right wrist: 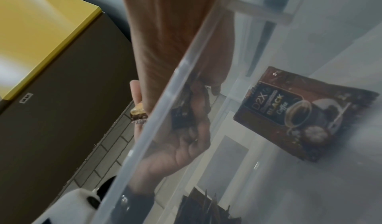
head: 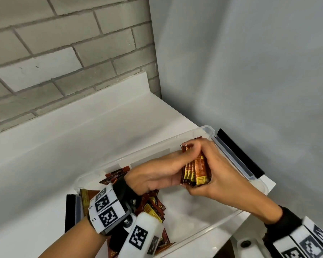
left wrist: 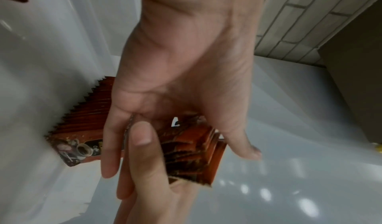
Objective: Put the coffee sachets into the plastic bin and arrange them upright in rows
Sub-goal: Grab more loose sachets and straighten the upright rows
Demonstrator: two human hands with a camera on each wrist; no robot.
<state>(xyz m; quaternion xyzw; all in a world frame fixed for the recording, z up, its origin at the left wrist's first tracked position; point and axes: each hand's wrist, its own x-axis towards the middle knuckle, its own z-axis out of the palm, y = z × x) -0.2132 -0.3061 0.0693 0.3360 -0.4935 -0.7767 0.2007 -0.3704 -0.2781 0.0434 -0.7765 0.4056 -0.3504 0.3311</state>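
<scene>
A loose pile of coffee sachets (head: 153, 207) lies in the near-left end of the clear plastic bin (head: 237, 159), beneath the left wrist and behind the left fingers. The bin sits on the white table (head: 67, 138).

Beyond the pile, both hands meet over the far-right part of the bin. The left hand (head: 157, 174) reaches across from the left; its fingers (left wrist: 111, 145) and thumb close on a bundle of sachets (head: 194, 172), gripping it from the left side. The right hand (head: 213, 175) cups the same bundle from the right and from below, its fingers curled round the packets. The bundle stands on edge between the two sets of fingers, packets stacked face to face, serrated ends showing in the left wrist view.

Just past the fingers, a row of sachets (left wrist: 82, 113) stands upright against the bin wall. A single sachet (right wrist: 306, 113) lies against the bin surface, apart from the right fingers.

Farther out, a black latch (head: 239, 151) runs along the right end of the bin. A grey brick wall (head: 63, 43) rises behind the table.
</scene>
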